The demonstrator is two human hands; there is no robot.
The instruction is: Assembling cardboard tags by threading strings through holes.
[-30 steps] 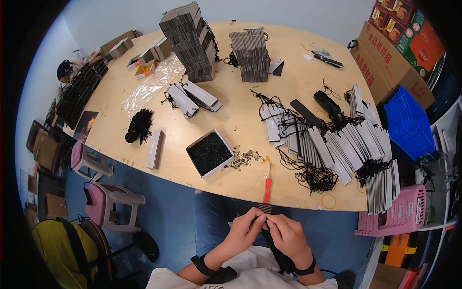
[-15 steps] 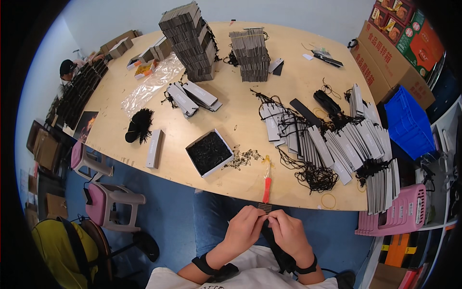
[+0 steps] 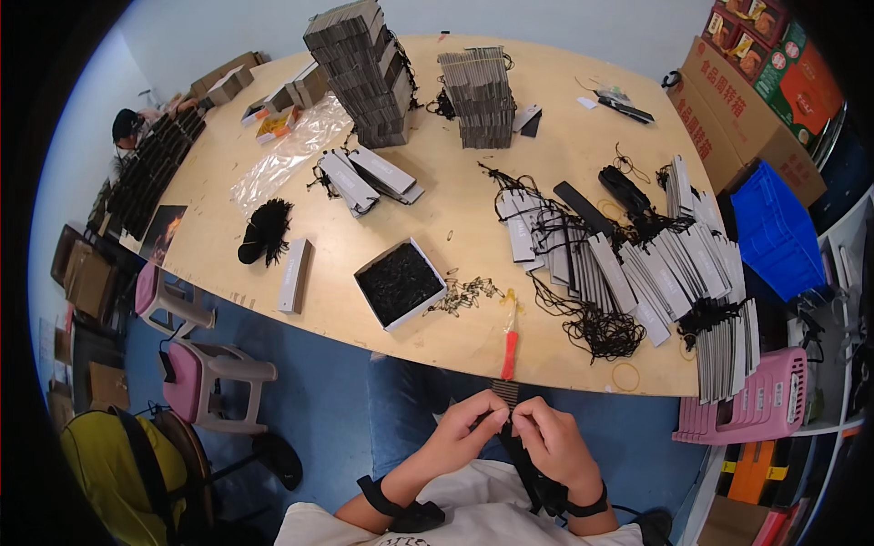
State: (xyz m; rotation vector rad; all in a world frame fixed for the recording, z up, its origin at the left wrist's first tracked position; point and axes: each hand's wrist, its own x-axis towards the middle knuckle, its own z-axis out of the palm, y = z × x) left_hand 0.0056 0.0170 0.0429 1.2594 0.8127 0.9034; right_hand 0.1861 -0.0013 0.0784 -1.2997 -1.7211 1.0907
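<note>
In front of my body, just off the table's near edge, my left hand [image 3: 466, 428] and my right hand [image 3: 552, 440] face each other with thumbs and forefingers pinched. Whatever sits in the fingertips is too small to make out. Right beyond the fingers is a dark striped piece [image 3: 505, 391], and black material [image 3: 519, 464] hangs between my wrists. A red-handled tool [image 3: 510, 355] lies at the table edge past my hands. Left of it are a scatter of small metal pins [image 3: 469, 296] and a white box [image 3: 387, 323] filled with small black pieces.
Piles of grey-white tags with black cords [image 3: 628, 273] cover the table's right side. Tall tag stacks [image 3: 360, 77] stand at the back. A black cord bundle [image 3: 264, 232] lies left. Pink stools [image 3: 205, 382] and a blue crate [image 3: 778, 232] flank the table. Another person [image 3: 127, 132] sits far left.
My fingertips have drawn slightly apart and a little lower, still pinched. The view has shifted slightly; the things on the table have stayed put.
</note>
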